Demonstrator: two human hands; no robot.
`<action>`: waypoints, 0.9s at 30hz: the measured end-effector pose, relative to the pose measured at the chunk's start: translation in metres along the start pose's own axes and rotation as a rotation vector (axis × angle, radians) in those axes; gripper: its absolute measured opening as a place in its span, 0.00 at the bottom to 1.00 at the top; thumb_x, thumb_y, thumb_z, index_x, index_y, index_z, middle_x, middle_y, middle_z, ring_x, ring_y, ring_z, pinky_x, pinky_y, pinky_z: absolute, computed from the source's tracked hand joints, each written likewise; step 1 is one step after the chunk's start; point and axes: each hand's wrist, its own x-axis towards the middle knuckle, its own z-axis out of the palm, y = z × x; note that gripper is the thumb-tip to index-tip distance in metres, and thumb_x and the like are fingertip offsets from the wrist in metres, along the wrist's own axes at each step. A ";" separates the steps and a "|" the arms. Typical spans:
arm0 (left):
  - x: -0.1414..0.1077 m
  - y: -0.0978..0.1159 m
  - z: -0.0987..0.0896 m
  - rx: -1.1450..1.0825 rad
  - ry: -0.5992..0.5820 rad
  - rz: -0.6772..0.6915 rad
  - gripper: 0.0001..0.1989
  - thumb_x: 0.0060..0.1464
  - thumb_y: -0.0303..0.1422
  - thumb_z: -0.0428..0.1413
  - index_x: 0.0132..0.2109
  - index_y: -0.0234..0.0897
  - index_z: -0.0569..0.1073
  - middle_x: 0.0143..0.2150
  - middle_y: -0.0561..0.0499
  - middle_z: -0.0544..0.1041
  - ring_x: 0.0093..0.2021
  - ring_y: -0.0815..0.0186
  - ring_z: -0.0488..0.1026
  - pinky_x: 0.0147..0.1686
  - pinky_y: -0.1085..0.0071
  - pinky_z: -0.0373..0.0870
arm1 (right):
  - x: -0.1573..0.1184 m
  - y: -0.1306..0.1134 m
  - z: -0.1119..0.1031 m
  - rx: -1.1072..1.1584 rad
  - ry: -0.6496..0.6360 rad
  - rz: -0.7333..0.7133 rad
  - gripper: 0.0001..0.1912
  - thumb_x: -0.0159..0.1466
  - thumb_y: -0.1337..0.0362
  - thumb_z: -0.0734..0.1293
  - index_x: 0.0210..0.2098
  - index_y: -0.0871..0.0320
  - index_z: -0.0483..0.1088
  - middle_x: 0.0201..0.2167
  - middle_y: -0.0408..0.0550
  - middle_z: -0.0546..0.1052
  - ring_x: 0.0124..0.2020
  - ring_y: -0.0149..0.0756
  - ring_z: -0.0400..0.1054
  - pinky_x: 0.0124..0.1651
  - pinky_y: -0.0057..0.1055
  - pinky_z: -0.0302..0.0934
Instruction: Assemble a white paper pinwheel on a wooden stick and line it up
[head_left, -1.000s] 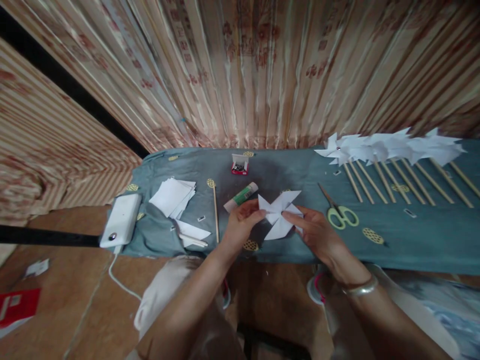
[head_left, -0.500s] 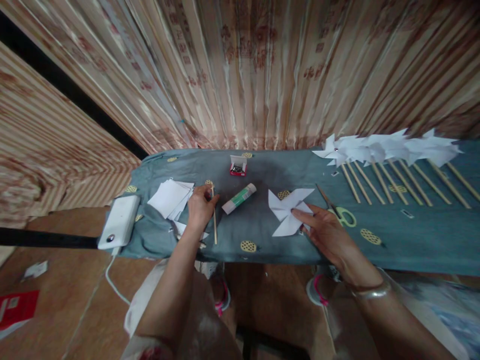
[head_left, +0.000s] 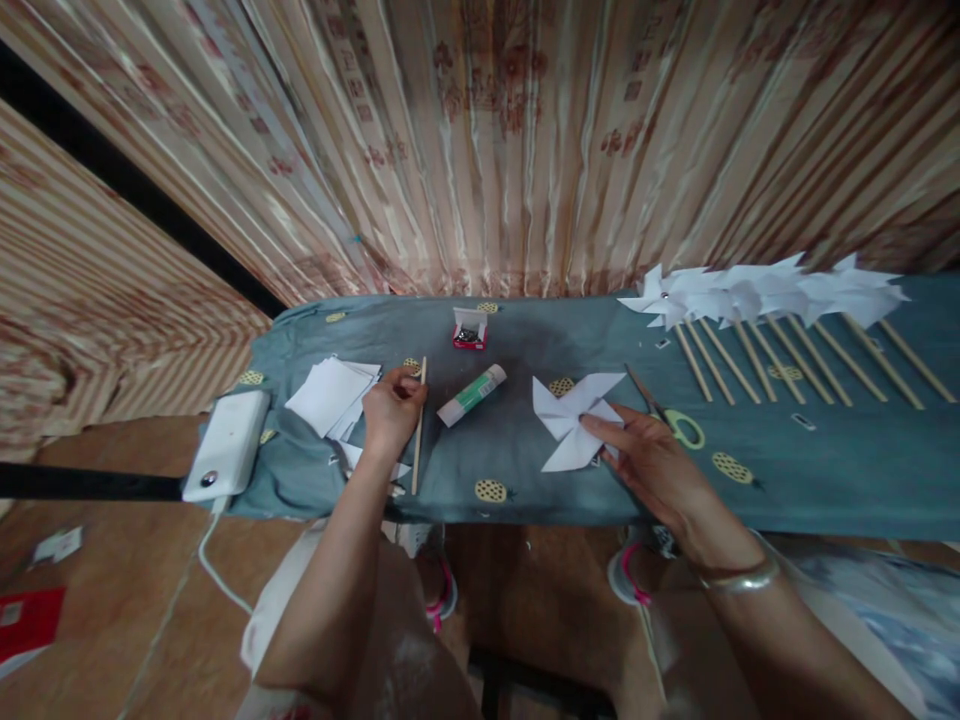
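My left hand pinches a thin wooden stick near its upper part, at the left of the cloth-covered table. In my right hand is a white paper pinwheel, with the thumb on its middle and the other fingers behind it. Between the hands lies a green and white glue stick. Behind it stands a small open red box of dark metal pieces, too small to make out. Scissors with pale green handles lie just beyond my right hand. White paper sheets are stacked left of my left hand.
Several finished pinwheels on sticks lie in a row at the right back. A white power bank with a cable rests at the table's left end. A pleated curtain hangs behind the table.
My left hand has lifted the wooden stick slightly, and it now tilts a little to the right at its top. My right hand keeps the pinwheel in place. The view has shifted slightly.
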 end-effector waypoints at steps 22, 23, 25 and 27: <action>-0.160 0.050 0.050 -1.065 -0.749 -0.990 0.16 0.31 0.33 0.72 0.30 0.31 0.79 0.21 0.51 0.74 0.21 0.76 0.68 0.22 0.82 0.63 | -0.049 0.014 -0.029 -0.659 -0.223 -0.237 0.05 0.62 0.62 0.69 0.36 0.53 0.78 0.31 0.42 0.80 0.31 0.30 0.73 0.34 0.24 0.67; -0.161 0.049 0.049 -1.067 -0.729 -1.019 0.15 0.30 0.32 0.72 0.29 0.31 0.79 0.21 0.51 0.75 0.21 0.76 0.67 0.21 0.81 0.62 | -0.050 0.017 -0.032 -0.727 -0.204 -0.299 0.04 0.63 0.63 0.69 0.36 0.53 0.77 0.31 0.42 0.79 0.32 0.30 0.73 0.34 0.23 0.66; -0.163 0.048 0.049 -1.055 -0.702 -1.079 0.16 0.27 0.31 0.73 0.28 0.32 0.79 0.23 0.51 0.76 0.21 0.75 0.67 0.20 0.80 0.61 | -0.053 0.019 -0.035 -0.841 -0.189 -0.435 0.04 0.63 0.66 0.68 0.36 0.53 0.76 0.33 0.43 0.79 0.34 0.31 0.73 0.35 0.24 0.66; -0.164 0.047 0.049 -1.024 -0.697 -1.131 0.17 0.24 0.32 0.73 0.27 0.34 0.80 0.23 0.51 0.77 0.20 0.75 0.67 0.20 0.79 0.61 | -0.055 0.018 -0.035 -0.921 -0.207 -0.566 0.06 0.63 0.68 0.67 0.38 0.53 0.74 0.33 0.44 0.78 0.35 0.32 0.74 0.36 0.25 0.67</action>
